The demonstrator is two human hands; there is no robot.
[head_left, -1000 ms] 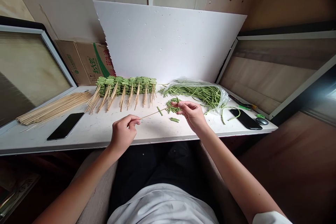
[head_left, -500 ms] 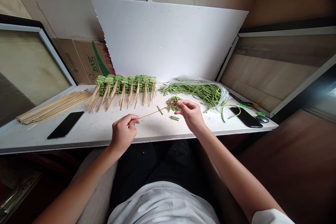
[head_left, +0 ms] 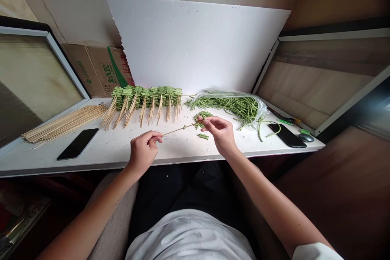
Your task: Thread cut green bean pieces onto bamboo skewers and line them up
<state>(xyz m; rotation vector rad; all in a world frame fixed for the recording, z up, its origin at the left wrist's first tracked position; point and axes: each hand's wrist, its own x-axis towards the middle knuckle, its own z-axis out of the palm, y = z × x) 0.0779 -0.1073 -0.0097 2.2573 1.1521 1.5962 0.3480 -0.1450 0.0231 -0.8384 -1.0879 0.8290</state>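
Observation:
My left hand (head_left: 144, 148) is closed on one end of a thin bamboo skewer (head_left: 173, 132), which slants up to the right. A short green bean piece (head_left: 184, 127) is threaded partway along it. At the skewer's far end, my right hand (head_left: 222, 133) pinches another bean piece (head_left: 204, 118) between thumb and fingers; whether the tip has entered it I cannot tell. Behind and below those fingers lies a small pile of cut bean pieces (head_left: 201, 113), partly hidden by the hand. A few cut pieces (head_left: 202, 136) lie apart, nearer the table's front edge.
Stacked bean skewers (head_left: 146, 96) stand at the back left, sticks toward me. Loose bamboo skewers (head_left: 63, 125) and a phone (head_left: 78, 144) lie left. Long beans (head_left: 234, 106) in a clear bag sit back right, near a second phone (head_left: 286, 135) and a mouse (head_left: 306, 137). A white board (head_left: 198, 44) rises behind.
The bean piece on the skewer has turned from crosswise to nearly end-on. My right fingers now show a bean piece at the skewer's far end. My left hand has barely moved.

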